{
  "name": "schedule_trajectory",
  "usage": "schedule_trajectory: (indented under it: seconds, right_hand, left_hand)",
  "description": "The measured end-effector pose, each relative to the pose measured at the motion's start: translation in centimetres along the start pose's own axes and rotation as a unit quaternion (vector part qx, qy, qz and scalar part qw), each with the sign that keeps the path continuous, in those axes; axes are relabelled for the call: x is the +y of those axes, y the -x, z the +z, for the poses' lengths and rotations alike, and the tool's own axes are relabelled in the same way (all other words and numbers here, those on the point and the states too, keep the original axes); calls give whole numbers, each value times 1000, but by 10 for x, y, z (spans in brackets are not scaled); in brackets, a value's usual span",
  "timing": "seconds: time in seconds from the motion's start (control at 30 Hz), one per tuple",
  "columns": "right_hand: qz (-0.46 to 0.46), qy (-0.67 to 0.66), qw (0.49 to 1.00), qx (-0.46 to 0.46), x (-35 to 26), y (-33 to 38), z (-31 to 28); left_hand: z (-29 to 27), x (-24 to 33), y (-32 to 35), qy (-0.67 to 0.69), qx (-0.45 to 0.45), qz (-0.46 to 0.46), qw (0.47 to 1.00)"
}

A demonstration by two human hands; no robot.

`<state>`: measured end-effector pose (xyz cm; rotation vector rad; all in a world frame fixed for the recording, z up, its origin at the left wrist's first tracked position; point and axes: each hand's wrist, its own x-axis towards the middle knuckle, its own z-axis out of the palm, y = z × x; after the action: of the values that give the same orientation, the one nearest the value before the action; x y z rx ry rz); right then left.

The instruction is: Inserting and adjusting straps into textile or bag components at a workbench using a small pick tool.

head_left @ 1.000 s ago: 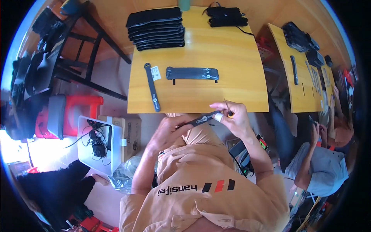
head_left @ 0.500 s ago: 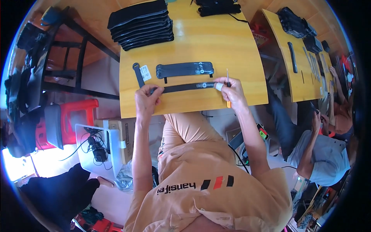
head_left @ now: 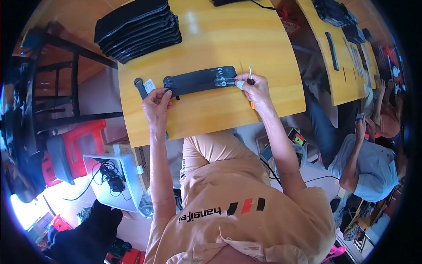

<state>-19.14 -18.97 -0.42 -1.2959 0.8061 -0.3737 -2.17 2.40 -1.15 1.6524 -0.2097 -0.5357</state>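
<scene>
A long black padded strap [head_left: 200, 80] lies across the yellow wooden table [head_left: 220, 39]. My left hand [head_left: 157, 105] presses down on its left end, beside a second black strap [head_left: 141, 87] with a white tag. My right hand [head_left: 256, 89] rests at the strap's right end. It is closed around a small screwdriver [head_left: 250, 75] with an orange handle, its metal tip pointing away from me.
A stack of black flat pieces [head_left: 136, 28] sits at the table's far left. A dark metal frame [head_left: 57, 88] and a red stool [head_left: 72, 147] stand to the left. Another person [head_left: 369, 167] sits at a second table [head_left: 347, 66] on the right.
Both hands have come onto the table and laid a strap over the one lying there. The left hand now holds its left end; the right stays at its right end with the screwdriver.
</scene>
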Motion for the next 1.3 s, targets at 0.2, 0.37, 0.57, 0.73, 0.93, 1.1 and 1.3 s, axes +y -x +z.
schedule_trajectory:
  seconds: [0.2, 0.37, 0.57, 0.73, 0.93, 1.1, 1.3]
  right_hand:
    - [2, -12, 999, 52, -4, -2, 6]
    - [-39, -6, 996, 81, 4, -4, 9]
    - [-79, 41, 992, 89, 13, -9, 7]
    - [-70, 42, 992, 97, 13, -8, 8]
    - [-73, 53, 991, 102, 13, -8, 10]
    - [-84, 61, 989, 106, 17, -11, 7]
    - [-90, 68, 988, 102, 16, -13, 9]
  left_hand:
    - [7, -3, -2, 0, 21, 3, 1000]
    - [7, -4, -3, -19, 13, -1, 1000]
    - [10, -1, -2, -15, 38, -17, 999]
    - [11, 0, -2, -53, 36, -21, 998]
    - [11, -5, -3, -55, 55, -13, 997]
    - [15, 2, -2, -44, 59, -15, 997]
    - [12, -1, -5, -53, 60, -12, 997]
